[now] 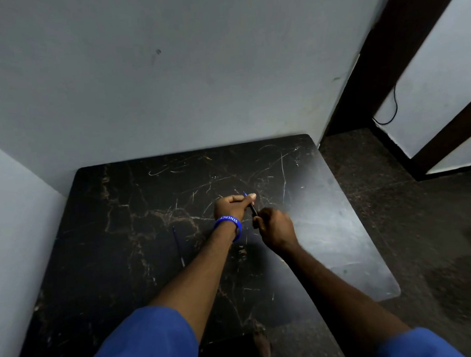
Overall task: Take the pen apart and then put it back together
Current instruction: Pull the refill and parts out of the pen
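Observation:
Both hands hold a dark pen body (252, 208) above the middle of a black marble-patterned table (122, 210). My left hand (231, 205), with a blue wristband, is closed round the pen's upper part, and a blue end sticks out past its fingers. My right hand (274, 226) pinches the pen's lower end, which it hides. A thin blue refill (178, 245) lies loose on the table, left of my left forearm.
The table stands in a corner, with grey walls behind it and on the left. Its right edge drops to a dark floor (391, 198). A dark door frame (401, 49) and a black cable (390, 109) are at the far right.

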